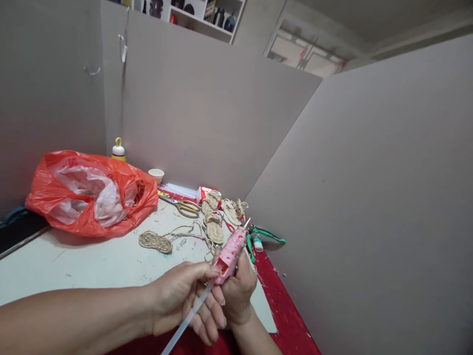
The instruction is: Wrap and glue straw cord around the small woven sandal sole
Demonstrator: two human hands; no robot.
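Note:
My right hand [238,288] is wrapped round a pink glue gun [231,251], its metal nozzle pointing up and away from me. My left hand [188,298] pinches a long translucent glue stick [185,323] whose far end sits at the open back of the gun. Just beyond the gun lie several small woven jute sandals [218,214] and a flat oval jute sole [155,241] with loose twine trailing from it. Both hands hover above the near edge of the white table [84,261].
A red plastic bag [90,192] with white plastic inside lies at the left. Gold-handled scissors [186,207], a small white cup [156,175], a yellow-lidded bottle [118,149], green pliers [264,234], a small glue bottle [257,242] and a red mat [284,310] surround the work spot. Grey partition walls close in.

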